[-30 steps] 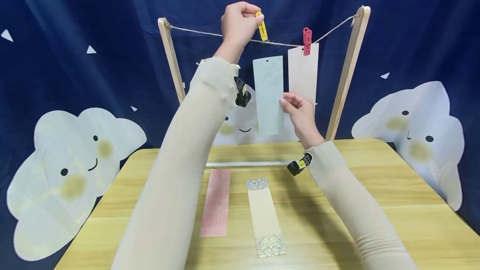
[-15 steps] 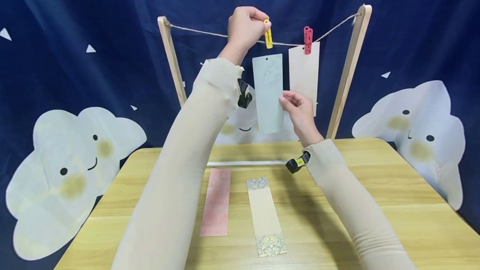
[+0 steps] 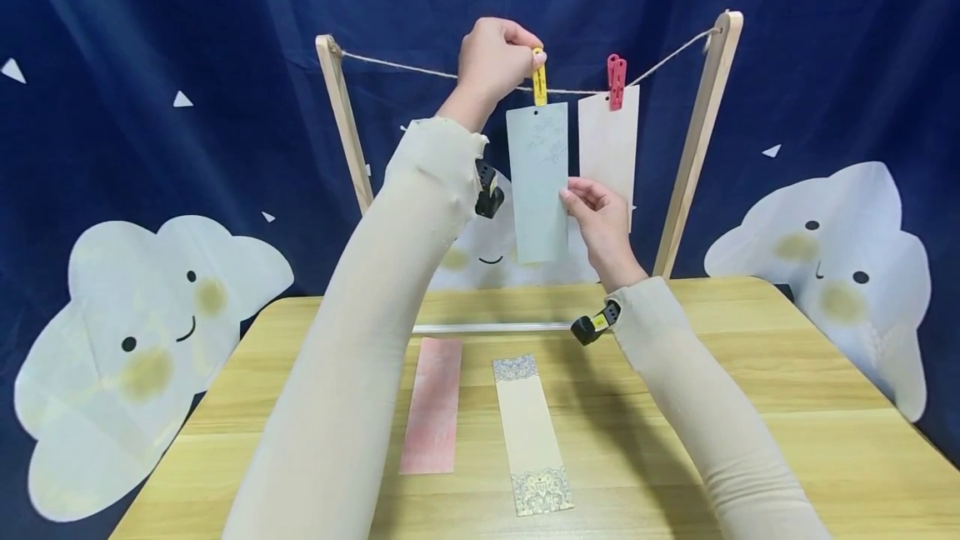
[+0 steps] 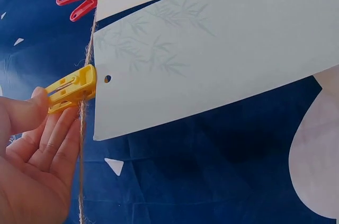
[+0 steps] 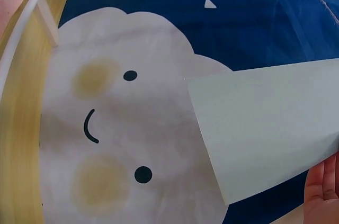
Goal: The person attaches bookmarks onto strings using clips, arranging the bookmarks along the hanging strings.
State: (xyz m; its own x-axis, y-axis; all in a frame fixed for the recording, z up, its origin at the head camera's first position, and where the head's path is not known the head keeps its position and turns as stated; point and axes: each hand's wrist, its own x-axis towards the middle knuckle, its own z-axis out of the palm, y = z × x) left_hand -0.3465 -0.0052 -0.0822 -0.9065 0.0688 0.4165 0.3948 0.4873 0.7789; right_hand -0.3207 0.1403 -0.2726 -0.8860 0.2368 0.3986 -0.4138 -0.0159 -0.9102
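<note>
Where the wooden table (image 3: 795, 373) spreads out below us, we see a pale green card (image 3: 538, 190) held upright above the far part, left of a hanging white card (image 3: 606, 144), while a cream patterned card (image 3: 531, 423) lies nearer, right of a pink card (image 3: 433, 402). Our right hand (image 3: 602, 223) pinches the pale green card's right edge, and our left hand (image 3: 497, 61) pinches a yellow clip (image 3: 540, 88) at its top edge, left of a red clip (image 3: 616, 83).
</note>
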